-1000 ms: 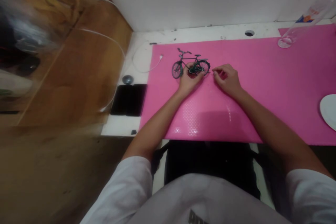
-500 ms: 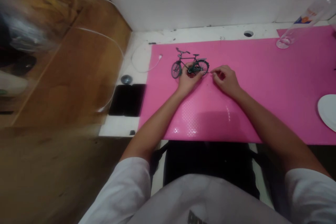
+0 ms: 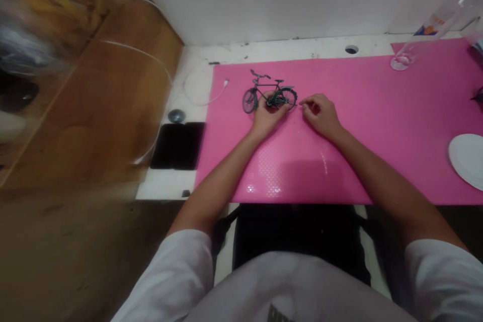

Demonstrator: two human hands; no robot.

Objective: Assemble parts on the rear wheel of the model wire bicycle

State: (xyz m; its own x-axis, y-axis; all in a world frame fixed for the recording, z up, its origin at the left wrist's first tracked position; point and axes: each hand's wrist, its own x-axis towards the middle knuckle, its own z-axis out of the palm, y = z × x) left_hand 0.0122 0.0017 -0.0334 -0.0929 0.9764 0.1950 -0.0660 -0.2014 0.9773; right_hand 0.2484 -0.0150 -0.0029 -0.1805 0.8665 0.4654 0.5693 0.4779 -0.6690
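Observation:
A small dark model bicycle (image 3: 289, 94) stands upright above the pink mat, its handlebar to the left and its rear wheel to the right. My left hand (image 3: 264, 119) grips it low around the pedals and the rear wheel, with the thumb in front and the fingers partly hidden behind the frame. Just right of the rear wheel is my right hand (image 3: 323, 114), its thumb and forefinger drawn together in a pinch. A thin bit sticks out from the wheel hub toward those fingertips. Anything between them is too small to make out.
The pink mat (image 3: 377, 110) covers most of the white table. A clear bottle (image 3: 422, 35) stands at the back right, and a white plate (image 3: 468, 158) lies at the right edge. On the left are a black flat object (image 3: 177, 146), a round dark object (image 3: 176, 115) and a white cable (image 3: 211, 100).
The whole view has shifted a little, so things appear slightly further left. My right fingertips sit slightly apart from the thin bit at the rear wheel. The left-hand grip is unchanged.

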